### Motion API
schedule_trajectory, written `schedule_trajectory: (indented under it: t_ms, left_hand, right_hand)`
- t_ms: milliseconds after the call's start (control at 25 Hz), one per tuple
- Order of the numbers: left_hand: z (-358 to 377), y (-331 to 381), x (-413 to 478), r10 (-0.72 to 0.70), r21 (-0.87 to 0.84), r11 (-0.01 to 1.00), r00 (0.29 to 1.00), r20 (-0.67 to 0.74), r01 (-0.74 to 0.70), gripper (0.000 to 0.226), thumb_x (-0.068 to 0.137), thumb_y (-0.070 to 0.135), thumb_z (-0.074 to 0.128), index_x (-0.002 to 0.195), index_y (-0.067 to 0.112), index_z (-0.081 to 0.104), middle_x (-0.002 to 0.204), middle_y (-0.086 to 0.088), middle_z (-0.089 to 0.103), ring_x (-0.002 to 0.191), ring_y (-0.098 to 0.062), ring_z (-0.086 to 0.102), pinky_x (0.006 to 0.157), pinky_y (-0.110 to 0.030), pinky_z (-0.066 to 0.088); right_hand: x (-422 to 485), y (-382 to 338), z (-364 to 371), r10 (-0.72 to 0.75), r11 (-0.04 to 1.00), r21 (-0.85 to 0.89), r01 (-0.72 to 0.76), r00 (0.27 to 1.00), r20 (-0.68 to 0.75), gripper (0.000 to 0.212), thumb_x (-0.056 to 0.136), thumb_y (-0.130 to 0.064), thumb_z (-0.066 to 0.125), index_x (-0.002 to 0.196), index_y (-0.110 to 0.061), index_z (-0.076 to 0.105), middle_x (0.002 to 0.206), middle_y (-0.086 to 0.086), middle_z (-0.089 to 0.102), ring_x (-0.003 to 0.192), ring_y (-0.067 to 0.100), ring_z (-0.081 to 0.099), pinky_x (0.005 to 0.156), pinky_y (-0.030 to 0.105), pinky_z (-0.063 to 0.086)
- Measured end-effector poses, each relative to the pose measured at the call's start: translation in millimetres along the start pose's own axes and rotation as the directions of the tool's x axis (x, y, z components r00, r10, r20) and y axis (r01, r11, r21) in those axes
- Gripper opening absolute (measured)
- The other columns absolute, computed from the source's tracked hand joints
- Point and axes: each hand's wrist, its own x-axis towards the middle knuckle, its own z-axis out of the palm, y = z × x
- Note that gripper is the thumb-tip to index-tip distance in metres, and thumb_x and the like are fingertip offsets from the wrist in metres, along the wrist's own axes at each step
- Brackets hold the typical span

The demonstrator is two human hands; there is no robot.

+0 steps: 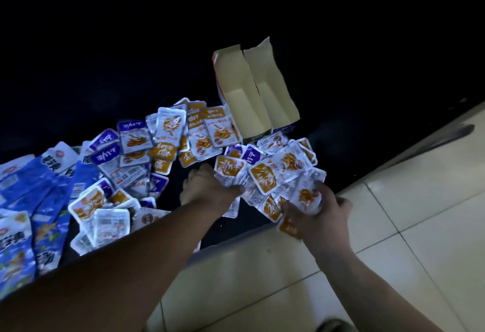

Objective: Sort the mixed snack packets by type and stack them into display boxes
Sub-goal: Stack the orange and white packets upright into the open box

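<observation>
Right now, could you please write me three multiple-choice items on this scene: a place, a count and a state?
1. Where do the large blue plastic bags lie? A left of the small orange and purple snack packets; B on a chair; C on the floor.
2. How many open pale cardboard display boxes stand there? A one; B two; C four.
3. The right hand: A holds packets; B lies flat; C grips a box.
A: bags at the pile's left. B: two side by side. A: it clutches a bunch.
</observation>
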Motion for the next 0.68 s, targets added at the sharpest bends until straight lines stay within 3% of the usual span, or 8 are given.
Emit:
schedule_trajectory:
  t_ms: [80, 160, 280, 400, 440, 520, 560, 680]
  left_hand:
    - [-7, 3, -2, 0.012, -0.210, 0.978, 0.999, 0.042, -0.003, 0.047, 0.069, 0.049, 0.090, 0.097, 0.019, 0.067, 0.096, -0.001, 0.074, 0.082, -0.020, 0.073, 0.073, -0.041, 0.063]
    - [-19, 9, -4, 0.053, -0.311, 0.950, 0.998, 0.038, -0.038, 0.025, 0.081, 0.033, 0.086, 0.087, 0.017, 0.068, 0.080, 0.001, 0.073, 0.067, -0.016, 0.071, 0.063, -0.031, 0.060]
    - [-38, 8, -6, 0.101, -0.360, 0.924, 0.990, -0.103, -0.131, 0.019, 0.090, 0.026, 0.078, 0.082, 0.018, 0.063, 0.076, 0.001, 0.069, 0.063, -0.011, 0.066, 0.057, -0.026, 0.050]
    - [-48, 1, -12, 0.121, -0.487, 0.852, 0.978, -0.170, -0.190, 0.020, 0.096, 0.014, 0.069, 0.083, 0.026, 0.060, 0.082, 0.008, 0.070, 0.071, -0.010, 0.068, 0.061, -0.023, 0.051]
    - [-49, 0, -12, 0.140, -0.530, 0.821, 0.975, -0.172, -0.211, 0.022, 0.097, 0.011, 0.067, 0.084, 0.029, 0.063, 0.085, 0.012, 0.072, 0.076, -0.010, 0.070, 0.064, -0.024, 0.054]
    - [-45, 3, -13, 0.149, -0.608, 0.764, 0.976, -0.156, -0.214, 0.025, 0.098, 0.009, 0.066, 0.087, 0.031, 0.070, 0.085, 0.018, 0.075, 0.078, -0.006, 0.073, 0.064, -0.021, 0.056]
    - [-39, 6, -13, 0.131, -0.649, 0.736, 0.981, -0.140, -0.191, 0.021, 0.097, 0.010, 0.067, 0.091, 0.029, 0.073, 0.086, 0.017, 0.077, 0.081, -0.005, 0.075, 0.062, -0.020, 0.057]
    - [-18, 23, -19, 0.043, -0.804, 0.589, 0.997, -0.071, -0.083, 0.009, 0.098, 0.014, 0.068, 0.101, 0.016, 0.076, 0.092, 0.006, 0.079, 0.087, -0.012, 0.077, 0.069, -0.026, 0.062]
  right_hand:
    - [5, -6, -3, -0.008, 0.999, -0.038, 0.009, 1.000, 0.024, 0.079, 0.074, -0.033, 0.088, 0.142, -0.037, 0.049, 0.120, 0.000, 0.029, 0.096, 0.031, 0.059, 0.093, 0.042, 0.054]
    - [14, -10, -8, -0.003, 0.999, -0.050, 0.003, 1.000, -0.011, 0.076, 0.077, -0.031, 0.086, 0.144, -0.034, 0.049, 0.120, 0.000, 0.034, 0.103, 0.031, 0.059, 0.096, 0.043, 0.053]
    - [15, -9, -9, -0.042, 0.997, 0.063, 0.048, 0.995, -0.094, 0.069, 0.086, -0.022, 0.080, 0.147, -0.030, 0.049, 0.126, 0.001, 0.056, 0.115, 0.026, 0.061, 0.100, 0.047, 0.053]
    - [9, -14, -2, -0.014, 0.947, 0.320, 0.037, 0.997, -0.074, 0.064, 0.089, -0.013, 0.078, 0.143, -0.032, 0.050, 0.117, -0.005, 0.072, 0.104, 0.014, 0.071, 0.090, 0.043, 0.060]
    - [12, -18, -1, 0.015, 0.935, 0.355, 0.004, 0.999, -0.050, 0.053, 0.088, -0.012, 0.078, 0.133, -0.031, 0.058, 0.109, -0.007, 0.075, 0.098, 0.011, 0.073, 0.085, 0.040, 0.061]
    - [22, -29, 4, 0.046, 0.948, 0.317, -0.029, 0.998, -0.046, 0.019, 0.086, -0.019, 0.080, 0.100, -0.026, 0.071, 0.089, -0.006, 0.078, 0.083, 0.013, 0.076, 0.079, 0.044, 0.063]
    - [28, -35, 9, 0.057, 0.961, 0.276, -0.037, 0.996, -0.065, 0.013, 0.082, -0.028, 0.080, 0.090, -0.023, 0.071, 0.083, -0.004, 0.077, 0.078, 0.017, 0.076, 0.077, 0.048, 0.063]
    - [48, -25, 35, 0.037, 0.994, 0.102, -0.027, 0.994, -0.101, 0.047, 0.064, -0.060, 0.066, 0.094, -0.023, 0.069, 0.088, 0.002, 0.071, 0.080, 0.026, 0.071, 0.078, 0.049, 0.061]
